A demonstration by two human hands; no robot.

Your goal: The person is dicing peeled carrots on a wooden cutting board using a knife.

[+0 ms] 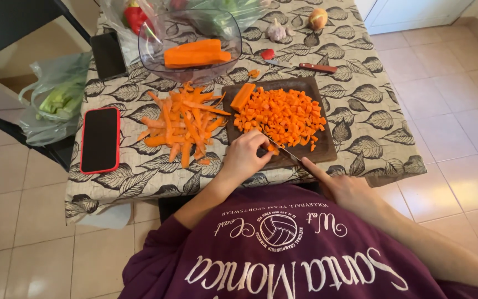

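A dark cutting board (pixel 319 87) holds a heap of diced carrot (pixel 283 115) and one uncut carrot stick (pixel 243 96). My left hand (pixel 244 158) rests curled at the board's near left corner, fingers closed on the carrot pieces by the blade. My right hand (pixel 345 190) grips a knife (pixel 284 150) by its handle, forefinger stretched along it, blade pointing up-left toward my left hand. A pile of carrot peelings (pixel 182 126) lies on the tablecloth left of the board.
A clear bowl (pixel 151 54) with peeled carrots (pixel 196 54) stands behind the board. A red-cased phone (pixel 100 140) and a black phone (pixel 108 54) lie at left. A small red-handled knife (pixel 305 67), garlic (pixel 276 30), an onion (pixel 317 18) and bagged vegetables (pixel 56 99) are around.
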